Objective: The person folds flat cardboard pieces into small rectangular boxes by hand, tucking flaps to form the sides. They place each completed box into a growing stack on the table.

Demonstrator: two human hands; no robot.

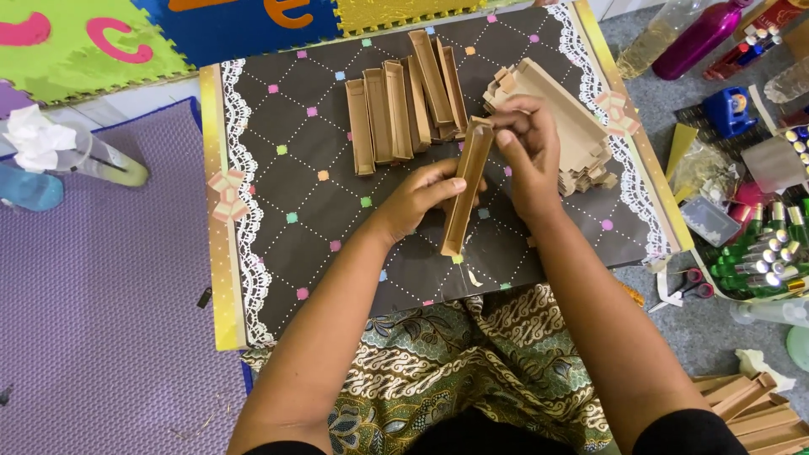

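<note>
A dark brown rectangular board with a diamond pattern of coloured squares and white lace edges [286, 253] is lying on the floor in front of the person, and a purple textured mat [93, 295] is lying to its left. On the far part of the board, a row of folded long brown cardboard boxes [403, 105] is resting side by side, and just to their right a stack of flat unfolded brown cardboard pieces [581, 143] is lying.

Above the middle of the board, the person is holding one long narrow brown cardboard box [465, 198], tilted, with its lower end pointing toward the body. The left hand [421, 195] is gripping this box around its middle, with the thumb on top. The right hand [529, 152] is closed on the upper end of the box, with the fingers pinching the flap there.

At the right edge, small green glass bottles with silver caps [763, 253] are lying together.
</note>
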